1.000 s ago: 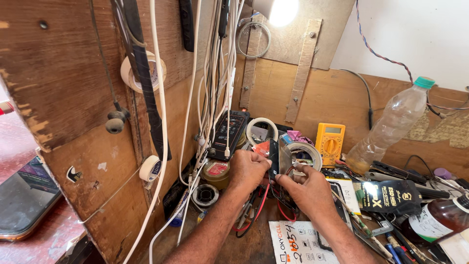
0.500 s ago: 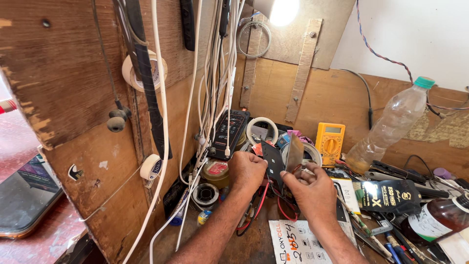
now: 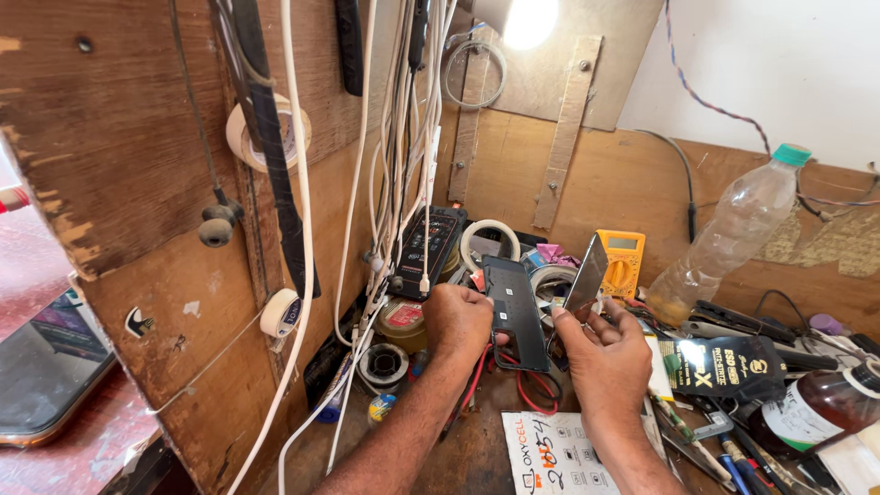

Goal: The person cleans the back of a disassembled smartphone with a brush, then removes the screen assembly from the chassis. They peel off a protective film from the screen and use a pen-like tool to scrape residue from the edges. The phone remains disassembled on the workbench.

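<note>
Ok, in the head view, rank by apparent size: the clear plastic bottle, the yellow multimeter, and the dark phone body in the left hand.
1. Clear plastic bottle
2. Dark phone body, held by the left hand; it sits nearer the camera, so the gap is unsure
3. Yellow multimeter

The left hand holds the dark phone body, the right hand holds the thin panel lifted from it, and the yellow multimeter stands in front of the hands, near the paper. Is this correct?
One detail is wrong. In the head view the yellow multimeter stands behind the hands, against the wooden back wall, not near the paper. The rest holds: the left hand holds the dark phone body, the right hand the thin panel.
</note>
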A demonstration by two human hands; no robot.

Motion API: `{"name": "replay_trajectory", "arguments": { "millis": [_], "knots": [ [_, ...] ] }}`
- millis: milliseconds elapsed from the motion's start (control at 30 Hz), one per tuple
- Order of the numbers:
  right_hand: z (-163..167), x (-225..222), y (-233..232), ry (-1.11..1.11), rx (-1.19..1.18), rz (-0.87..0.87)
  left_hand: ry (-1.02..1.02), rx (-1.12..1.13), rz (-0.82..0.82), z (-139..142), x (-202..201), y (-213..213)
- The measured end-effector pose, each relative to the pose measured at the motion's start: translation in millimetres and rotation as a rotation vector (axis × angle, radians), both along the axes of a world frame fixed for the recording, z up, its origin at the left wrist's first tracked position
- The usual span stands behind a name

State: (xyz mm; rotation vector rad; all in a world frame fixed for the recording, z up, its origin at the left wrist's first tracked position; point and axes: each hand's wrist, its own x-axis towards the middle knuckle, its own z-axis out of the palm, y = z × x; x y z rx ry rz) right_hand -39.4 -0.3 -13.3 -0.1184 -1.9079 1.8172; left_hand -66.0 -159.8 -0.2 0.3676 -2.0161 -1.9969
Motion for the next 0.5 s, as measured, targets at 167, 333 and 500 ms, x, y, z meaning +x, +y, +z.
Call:
{"name": "replay_trajectory", "arguments": {
  "millis": [167,333,500],
  "knots": [
    [3.8,0.7,7.6,-0.006,-0.237,0.076,-0.033,-0.028,0.025,-2.6,-7.3,1.1],
    [8.9,2.5,25.5,-0.050,-0.438,0.205,0.004,-0.105,0.067,-11.5,-30.7,0.2],
    [16.0,7.6,42.8,-0.087,-0.480,0.287,-0.057,-0.488,0.174,-10.7,-46.4,-7.9]
  ]
}}
